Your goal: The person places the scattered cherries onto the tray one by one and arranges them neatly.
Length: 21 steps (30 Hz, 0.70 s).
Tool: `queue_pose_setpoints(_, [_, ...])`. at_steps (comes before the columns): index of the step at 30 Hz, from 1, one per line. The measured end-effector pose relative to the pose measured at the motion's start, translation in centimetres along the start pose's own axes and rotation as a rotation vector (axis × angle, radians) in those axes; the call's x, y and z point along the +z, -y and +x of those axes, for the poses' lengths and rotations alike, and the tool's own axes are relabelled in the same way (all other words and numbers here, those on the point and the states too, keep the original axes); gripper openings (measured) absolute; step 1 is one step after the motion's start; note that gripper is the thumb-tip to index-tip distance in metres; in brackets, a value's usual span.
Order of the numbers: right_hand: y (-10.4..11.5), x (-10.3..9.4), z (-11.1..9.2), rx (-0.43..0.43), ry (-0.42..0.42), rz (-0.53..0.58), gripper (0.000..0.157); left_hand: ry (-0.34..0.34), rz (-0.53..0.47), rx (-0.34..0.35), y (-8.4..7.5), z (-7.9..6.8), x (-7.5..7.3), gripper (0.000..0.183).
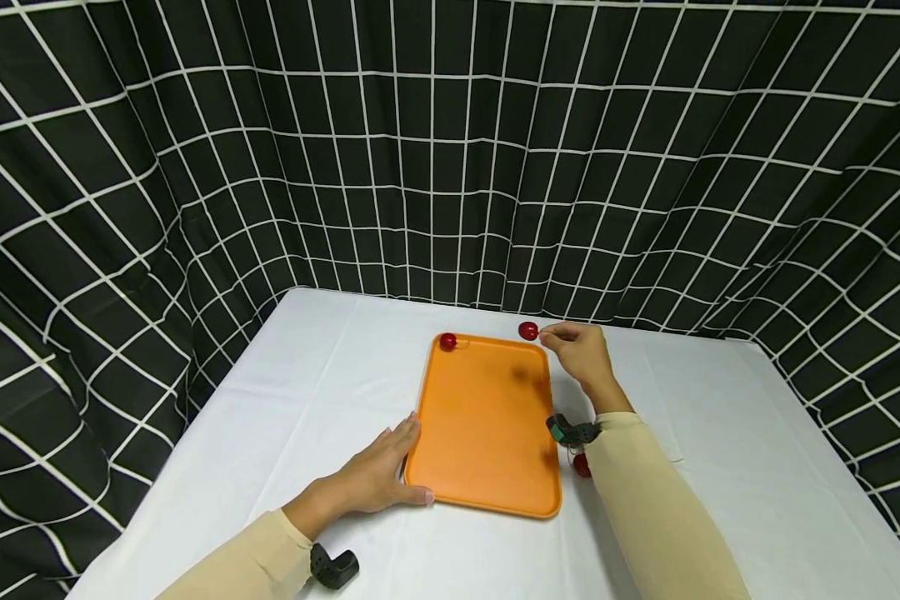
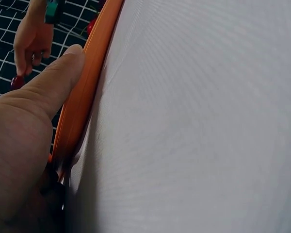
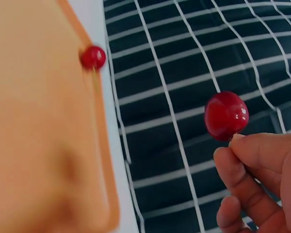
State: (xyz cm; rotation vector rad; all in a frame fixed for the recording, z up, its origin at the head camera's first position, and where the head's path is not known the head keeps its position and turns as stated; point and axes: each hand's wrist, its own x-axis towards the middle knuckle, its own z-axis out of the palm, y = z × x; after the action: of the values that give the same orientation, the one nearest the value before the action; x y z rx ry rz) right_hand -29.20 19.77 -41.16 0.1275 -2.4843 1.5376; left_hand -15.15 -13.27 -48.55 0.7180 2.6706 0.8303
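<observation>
An orange tray [image 1: 487, 425] lies on the white cloth. One red cherry [image 1: 447, 342] with a thin stem sits in its far left corner. My right hand [image 1: 581, 354] pinches a second cherry [image 3: 226, 115] by the stem end, between thumb and forefinger, held up near the tray's far right corner. My left hand [image 1: 378, 467] lies along the tray's near left corner, fingers along the left side and thumb at the near edge. A third cherry [image 1: 582, 465] lies right of the tray, partly hidden by the right forearm.
A white cloth [image 1: 330, 367] covers the table. Black curtains with a white grid [image 1: 450, 167] hang behind and on both sides. Dark wrist straps [image 1: 333, 567] are on both wrists. A thin stem shows right of the right forearm.
</observation>
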Motion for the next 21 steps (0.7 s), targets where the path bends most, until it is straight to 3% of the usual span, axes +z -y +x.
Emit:
queue_pose_setpoints(8, [1.1, 4.9, 1.0, 0.05, 0.027, 0.019, 0.014, -0.01, 0.01, 0.004, 0.2, -0.1, 0.1, 0.115])
queue_pose_setpoints(21, [0.6, 11.2, 1.1, 0.157, 0.092, -0.041, 0.012, -0.019, 0.001, 0.018, 0.1, -0.1, 0.0, 0.114])
